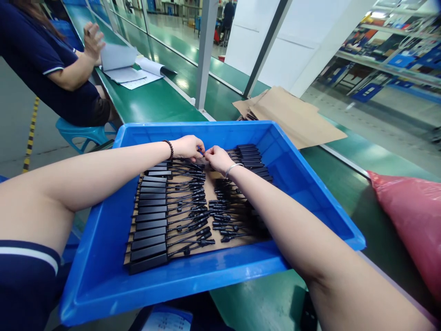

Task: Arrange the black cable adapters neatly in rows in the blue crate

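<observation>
A large blue bin (310, 193) holds two rows of black boxes with short cables, lying on brown cardboard (211, 188). The left row of black boxes (151, 218) has its connectors pointing to the middle; the right row (250, 156) faces it. My left hand (190, 148) and my right hand (218, 158) almost meet over the far end of the bin's middle. Fingers of both are pinched around something small and dark between them, too small to make out. A beaded bracelet is on my left wrist, a silver bangle on my right.
Cardboard sheets (292, 115) lie behind the bin on the green table (158, 99). A pink-red plastic bag (409, 216) is at the right. At the upper left a seated person handles papers (132, 76). Grey metal posts (206, 55) stand behind the bin.
</observation>
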Tool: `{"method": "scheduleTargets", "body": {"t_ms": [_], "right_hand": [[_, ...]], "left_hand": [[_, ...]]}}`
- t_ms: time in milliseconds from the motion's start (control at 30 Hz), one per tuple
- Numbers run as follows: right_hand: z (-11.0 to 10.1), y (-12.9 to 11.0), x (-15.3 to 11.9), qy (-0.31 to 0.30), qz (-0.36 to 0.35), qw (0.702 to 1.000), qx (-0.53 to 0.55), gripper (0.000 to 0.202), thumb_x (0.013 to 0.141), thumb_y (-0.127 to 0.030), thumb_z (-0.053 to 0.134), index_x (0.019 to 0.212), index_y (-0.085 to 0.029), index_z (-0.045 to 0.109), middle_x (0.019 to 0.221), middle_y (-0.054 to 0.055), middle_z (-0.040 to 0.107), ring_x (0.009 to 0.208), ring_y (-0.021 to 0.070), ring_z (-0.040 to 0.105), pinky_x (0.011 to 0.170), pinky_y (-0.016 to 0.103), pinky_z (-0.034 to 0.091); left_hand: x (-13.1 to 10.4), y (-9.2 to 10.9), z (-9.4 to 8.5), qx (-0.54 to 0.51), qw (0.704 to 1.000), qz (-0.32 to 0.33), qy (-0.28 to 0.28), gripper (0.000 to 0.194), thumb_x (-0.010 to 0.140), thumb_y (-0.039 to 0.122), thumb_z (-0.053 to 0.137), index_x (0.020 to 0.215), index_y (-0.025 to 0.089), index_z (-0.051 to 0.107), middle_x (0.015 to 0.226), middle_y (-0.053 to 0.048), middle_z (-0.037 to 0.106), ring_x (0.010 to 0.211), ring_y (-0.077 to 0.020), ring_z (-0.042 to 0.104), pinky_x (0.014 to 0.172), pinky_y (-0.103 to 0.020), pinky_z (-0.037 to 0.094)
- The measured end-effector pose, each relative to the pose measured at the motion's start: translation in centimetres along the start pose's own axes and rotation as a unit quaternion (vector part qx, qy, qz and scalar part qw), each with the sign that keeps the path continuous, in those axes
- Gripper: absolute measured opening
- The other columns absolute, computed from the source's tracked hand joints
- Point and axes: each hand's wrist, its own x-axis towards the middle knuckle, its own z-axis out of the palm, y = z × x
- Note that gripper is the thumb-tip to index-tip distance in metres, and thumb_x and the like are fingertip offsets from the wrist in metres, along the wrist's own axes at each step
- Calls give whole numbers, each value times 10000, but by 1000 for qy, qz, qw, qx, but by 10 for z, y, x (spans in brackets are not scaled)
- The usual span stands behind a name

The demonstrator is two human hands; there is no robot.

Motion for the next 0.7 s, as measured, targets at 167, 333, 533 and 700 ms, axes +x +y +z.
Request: {"method": "scheduleTargets", "body": {"t_ms": [167, 333, 533, 700], "right_hand": [[-1, 1, 1, 2, 9, 1000, 5, 43, 676, -193, 477, 682, -158, 501, 672, 22, 553, 566, 99, 448, 521, 207, 339], [-1, 5, 3, -15, 13, 1000, 12, 47, 670, -196, 469, 670, -161, 500, 646, 22, 548, 517, 95, 435, 481, 207, 337], [-2, 4, 3, -22, 18, 999, 25, 50, 666, -179, 467, 694, -160, 503, 634, 14, 540, 491, 88, 425, 458, 201, 332], [-3, 2, 1, -31, 15, 999, 9, 52, 681, -163, 464, 664, -143, 509, 597, 3, 519, 483, 73, 407, 473, 194, 325]], "left_hand": [[-2, 2, 2, -14, 1000, -12, 13, 252, 667, 261, 587, 900, 167, 602, 776, -15, 615, 568, -106, 600, 491, -160, 406], [-2, 3, 4, -37, 999, -26, 20, 271, 652, 255, 602, 909, 170, 601, 715, -14, 606, 555, -112, 594, 473, -161, 400], [-3, 5, 5, -75, 996, -32, 27, 236, 647, 222, 603, 875, 162, 607, 714, -17, 599, 550, -106, 583, 474, -162, 405], [-4, 5, 5, -75, 996, -29, 31, 226, 644, 206, 597, 866, 163, 610, 670, -8, 607, 541, -103, 580, 465, -155, 392]]}}
